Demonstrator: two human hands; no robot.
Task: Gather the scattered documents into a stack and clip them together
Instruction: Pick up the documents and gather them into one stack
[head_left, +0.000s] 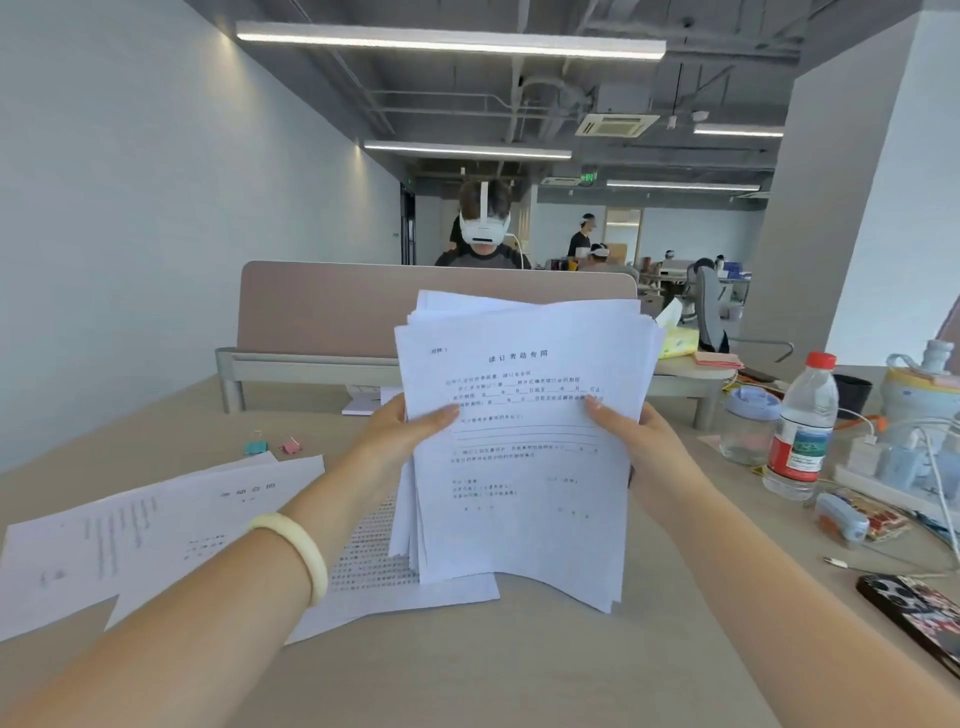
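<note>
I hold an uneven stack of printed white documents (524, 467) upright over the desk, its lower edge near the desktop. My left hand (400, 431) grips its left side, thumb across the front sheet. My right hand (631, 436) grips the right side the same way. Loose sheets (156, 525) lie flat on the desk at the left, and another sheet (379, 587) lies under the stack. Two binder clips, one teal (255, 447) and one pink (291, 446), sit on the desk beyond the loose sheets.
A water bottle (802, 426), a clear jar (748, 423), a power strip with cables (893, 467) and a phone (919, 618) crowd the right side. A desk divider (332, 312) stands behind, with a person in a headset beyond it.
</note>
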